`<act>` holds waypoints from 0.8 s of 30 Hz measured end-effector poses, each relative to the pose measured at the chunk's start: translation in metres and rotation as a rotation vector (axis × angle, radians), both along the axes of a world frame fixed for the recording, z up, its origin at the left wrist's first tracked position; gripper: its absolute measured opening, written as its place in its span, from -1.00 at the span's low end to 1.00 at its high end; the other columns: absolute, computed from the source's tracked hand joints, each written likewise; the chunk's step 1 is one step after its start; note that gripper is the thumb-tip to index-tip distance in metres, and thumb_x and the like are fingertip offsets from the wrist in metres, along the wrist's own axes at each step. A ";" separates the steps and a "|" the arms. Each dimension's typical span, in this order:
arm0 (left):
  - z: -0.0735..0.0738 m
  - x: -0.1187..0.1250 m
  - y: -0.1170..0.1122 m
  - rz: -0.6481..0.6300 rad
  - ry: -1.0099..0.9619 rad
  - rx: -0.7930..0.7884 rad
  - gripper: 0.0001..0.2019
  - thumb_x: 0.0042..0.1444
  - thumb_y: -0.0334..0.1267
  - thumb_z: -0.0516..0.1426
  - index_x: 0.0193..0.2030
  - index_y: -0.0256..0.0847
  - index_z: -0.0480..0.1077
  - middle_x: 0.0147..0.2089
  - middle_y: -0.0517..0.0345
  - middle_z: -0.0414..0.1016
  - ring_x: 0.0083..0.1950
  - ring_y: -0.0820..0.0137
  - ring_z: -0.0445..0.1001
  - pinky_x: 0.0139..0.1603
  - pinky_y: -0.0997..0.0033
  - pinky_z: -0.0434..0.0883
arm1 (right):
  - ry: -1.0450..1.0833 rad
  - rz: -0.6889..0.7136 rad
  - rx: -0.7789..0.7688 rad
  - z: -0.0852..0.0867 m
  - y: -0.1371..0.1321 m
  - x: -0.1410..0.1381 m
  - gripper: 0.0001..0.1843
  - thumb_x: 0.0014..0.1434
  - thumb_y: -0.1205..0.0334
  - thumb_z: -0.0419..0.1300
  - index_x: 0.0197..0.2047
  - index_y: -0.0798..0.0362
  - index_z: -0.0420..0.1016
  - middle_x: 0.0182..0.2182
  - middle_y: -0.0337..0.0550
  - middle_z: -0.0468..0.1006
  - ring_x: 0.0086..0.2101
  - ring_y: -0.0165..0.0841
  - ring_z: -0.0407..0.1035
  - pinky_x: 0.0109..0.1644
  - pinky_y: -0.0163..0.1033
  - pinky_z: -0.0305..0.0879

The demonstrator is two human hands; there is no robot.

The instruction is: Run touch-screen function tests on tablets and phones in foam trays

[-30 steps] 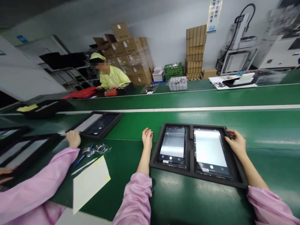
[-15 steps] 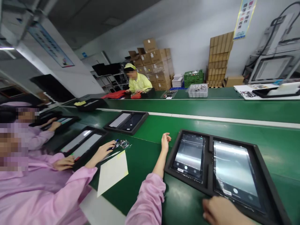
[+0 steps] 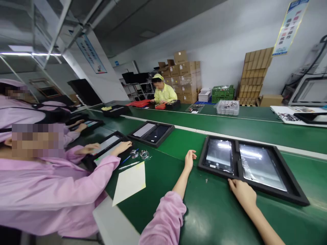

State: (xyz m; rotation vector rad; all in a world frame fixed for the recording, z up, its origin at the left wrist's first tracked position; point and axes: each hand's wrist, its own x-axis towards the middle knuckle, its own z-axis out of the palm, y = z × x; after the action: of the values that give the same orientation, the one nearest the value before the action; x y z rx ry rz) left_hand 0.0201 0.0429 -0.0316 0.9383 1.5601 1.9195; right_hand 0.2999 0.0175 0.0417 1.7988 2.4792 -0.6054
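Note:
A black foam tray (image 3: 237, 170) lies on the green bench before me, with two compartments. A smaller tablet-like screen panel (image 3: 219, 156) rests in the left one, a larger glossy screen panel (image 3: 263, 166) in the right one; both reflect the ceiling light. My right hand (image 3: 242, 194) is closed at the tray's near edge, its fingers curled and seemingly touching the rim; I see nothing held in it. Just left of the tray, my left hand (image 3: 190, 160) hovers or rests by the bench, fingers loosely bent and apart, holding nothing.
To my left, a co-worker in pink (image 3: 76, 190) has both hands at another black tray (image 3: 108, 146). Near that person lie a pale sheet (image 3: 130, 183), clear tape rolls (image 3: 144, 154) and a blue pen (image 3: 127, 159). A further foam tray (image 3: 152, 133) sits beyond.
The black foam tray sits farther from me, and my right hand has come to its near edge. The view has swung left. The co-worker's hand has left the small items for their tray.

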 end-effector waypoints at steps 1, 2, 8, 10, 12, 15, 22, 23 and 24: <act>0.000 0.001 0.000 0.000 0.018 -0.006 -0.37 0.17 0.39 -0.02 -0.33 -0.22 0.41 -0.54 0.17 0.37 -0.50 0.43 0.36 -0.43 0.45 0.34 | 0.007 -0.034 0.040 -0.002 0.007 -0.003 -0.56 0.45 0.13 -0.02 -0.30 -0.01 0.65 -0.34 -0.03 0.60 -0.27 -0.13 0.53 -0.36 -0.26 0.22; 0.000 0.001 -0.001 0.002 0.038 -0.014 -0.37 0.18 0.39 -0.04 -0.33 -0.21 0.41 -0.54 0.17 0.38 -0.50 0.43 0.36 -0.42 0.44 0.34 | 0.010 -0.060 0.068 -0.006 0.013 -0.005 -0.57 0.44 0.13 -0.01 -0.30 -0.01 0.65 -0.35 -0.01 0.60 -0.28 -0.12 0.53 -0.37 -0.26 0.20; 0.003 0.002 0.001 0.055 0.218 -0.151 -0.43 0.34 0.19 -0.17 -0.29 -0.23 0.41 -0.49 0.11 0.42 -0.46 0.39 0.42 -0.37 0.43 0.40 | 0.218 0.220 0.255 -0.044 0.015 0.004 -0.49 0.38 0.10 -0.12 -0.52 0.03 0.43 -0.51 -0.10 0.53 -0.40 -0.21 0.48 -0.40 -0.27 0.09; 0.008 -0.007 0.000 0.105 0.300 -0.226 -0.53 0.38 0.03 -0.16 -0.28 -0.22 0.42 -0.43 0.07 0.47 -0.39 0.36 0.47 -0.27 0.39 0.44 | 0.292 0.373 0.327 -0.054 0.012 0.007 -0.47 0.38 0.08 -0.17 -0.55 0.03 0.34 -0.54 -0.10 0.50 -0.44 -0.23 0.46 -0.40 -0.24 0.05; 0.017 -0.024 -0.004 0.184 0.397 -0.308 -0.67 0.36 -0.15 -0.09 -0.25 -0.20 0.43 -0.28 0.01 0.53 -0.20 0.31 0.52 -0.06 0.30 0.46 | 0.327 0.462 0.374 -0.060 0.010 0.008 -0.46 0.39 0.08 -0.20 -0.56 0.02 0.30 -0.56 -0.10 0.48 -0.47 -0.25 0.44 -0.41 -0.22 0.02; 0.033 -0.062 -0.014 0.340 0.530 -0.449 -0.78 0.25 -0.33 0.00 -0.09 -0.21 0.45 0.07 -0.13 0.49 0.19 0.15 0.39 0.27 0.07 0.28 | 0.355 0.490 0.453 -0.065 0.011 0.005 -0.45 0.42 0.10 -0.22 -0.56 0.02 0.26 -0.58 -0.13 0.46 -0.51 -0.29 0.41 -0.42 -0.22 -0.01; 0.050 -0.125 -0.024 0.568 0.665 -0.745 -0.41 0.15 -0.40 0.06 0.35 -0.33 0.13 0.49 -0.33 -0.05 0.51 0.01 -0.15 0.35 -0.25 0.11 | 0.368 0.532 0.567 -0.071 0.017 0.001 -0.48 0.44 0.19 -0.21 -0.54 0.02 0.27 -0.59 -0.19 0.43 -0.53 -0.33 0.39 -0.41 -0.24 0.00; 0.051 -0.128 -0.023 0.574 0.670 -0.772 -0.39 0.15 -0.39 0.06 0.37 -0.33 0.10 0.48 -0.33 -0.04 0.51 0.01 -0.14 0.32 -0.24 0.16 | 0.363 0.533 0.570 -0.072 0.017 0.001 -0.48 0.44 0.20 -0.20 -0.54 0.02 0.27 -0.59 -0.19 0.43 -0.53 -0.33 0.39 -0.41 -0.24 0.00; 0.051 -0.131 -0.022 0.577 0.673 -0.796 -0.38 0.16 -0.37 0.06 0.38 -0.33 0.08 0.46 -0.34 0.00 0.50 0.00 -0.11 0.29 -0.23 0.20 | 0.358 0.531 0.573 -0.072 0.017 0.000 -0.48 0.44 0.21 -0.20 -0.54 0.02 0.27 -0.59 -0.19 0.43 -0.53 -0.34 0.39 -0.41 -0.25 0.00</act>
State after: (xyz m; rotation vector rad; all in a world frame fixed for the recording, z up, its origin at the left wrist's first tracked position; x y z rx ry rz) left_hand -0.1107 0.0207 0.0197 0.8400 2.9281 1.0503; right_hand 0.3003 0.0346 -0.0299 1.0757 3.4555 -0.1993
